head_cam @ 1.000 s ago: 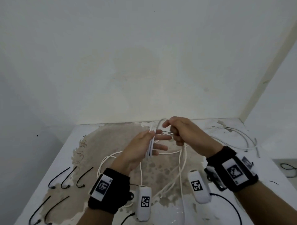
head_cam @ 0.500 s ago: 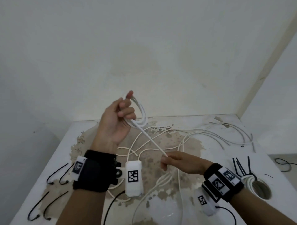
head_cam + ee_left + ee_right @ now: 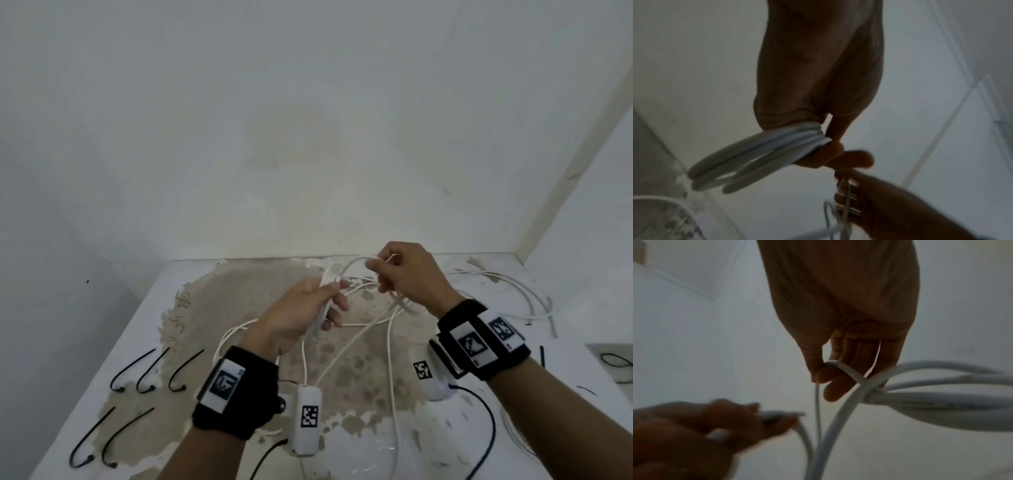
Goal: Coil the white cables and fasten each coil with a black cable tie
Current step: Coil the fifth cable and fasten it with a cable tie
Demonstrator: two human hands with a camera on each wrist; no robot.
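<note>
My left hand (image 3: 308,308) grips a small bundle of white cable loops (image 3: 327,284) above the middle of the table; in the left wrist view the white cable loops (image 3: 764,152) stick out to the left of the curled fingers (image 3: 830,155). My right hand (image 3: 404,274) is just right of it and pinches a strand of the same white cable (image 3: 356,263), which arcs between both hands. In the right wrist view the strand (image 3: 844,371) crosses the fingertips (image 3: 828,374). The rest of the cable trails loose over the table (image 3: 359,339).
Several black cable ties (image 3: 150,370) lie on the table's left side (image 3: 113,335). Another white cable (image 3: 513,291) lies loose at the back right. A black wire (image 3: 616,363) sits at the far right edge. White walls close in behind and to the right.
The left hand came down from its raised position and the right hand rose from the table; both now meet over the table's middle with a new loop of cable between them.
</note>
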